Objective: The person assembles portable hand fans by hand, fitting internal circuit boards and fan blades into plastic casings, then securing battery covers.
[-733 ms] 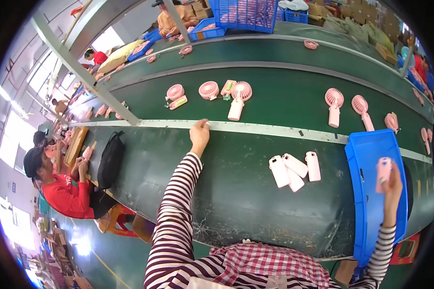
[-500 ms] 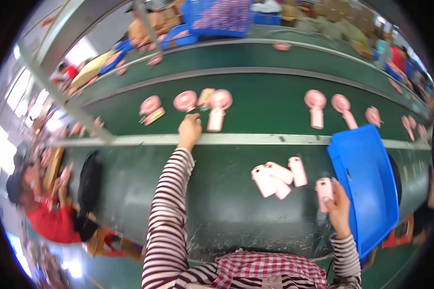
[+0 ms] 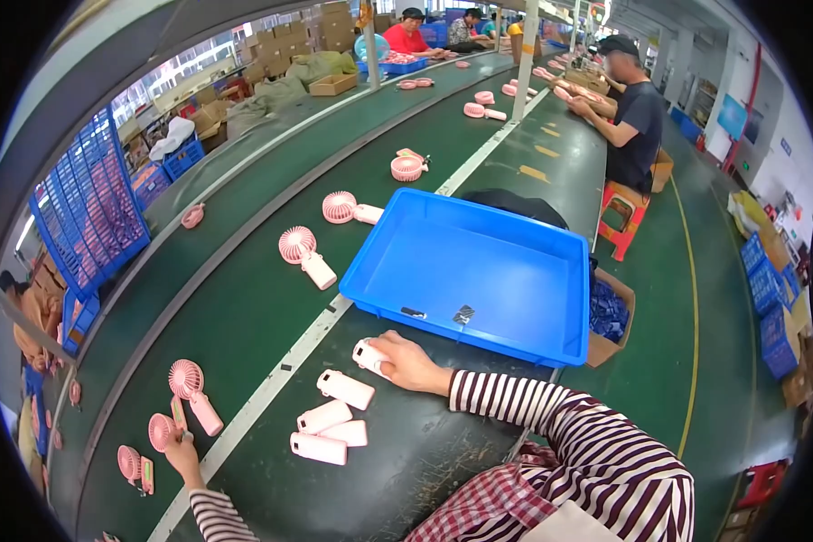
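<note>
My left hand (image 3: 183,461) is on the green belt at the lower left, its fingers closed at the lower side of a pink handheld fan (image 3: 161,432); the fan's handle is hidden. Beside it lie another pink fan (image 3: 187,379) and a fan head (image 3: 129,462) with a small green-marked piece. My right hand (image 3: 413,363) grips a pale pink fan handle (image 3: 369,356) over the dark work surface, below the blue tray. Several similar pink handles (image 3: 347,390) lie loosely grouped next to it, some overlapping.
A shallow blue tray (image 3: 479,262) straddles the belt's white edge rail (image 3: 271,397). More pink fans (image 3: 298,244) lie along the belt. A metal post (image 3: 526,59) rises farther along. A seated co-worker (image 3: 637,117) in dark clothes handles pink parts at the far right.
My view has swung to the right, bringing the tray's inside and the far line into sight. My left hand is now closed at the fan; my right hand still holds the pink handle.
</note>
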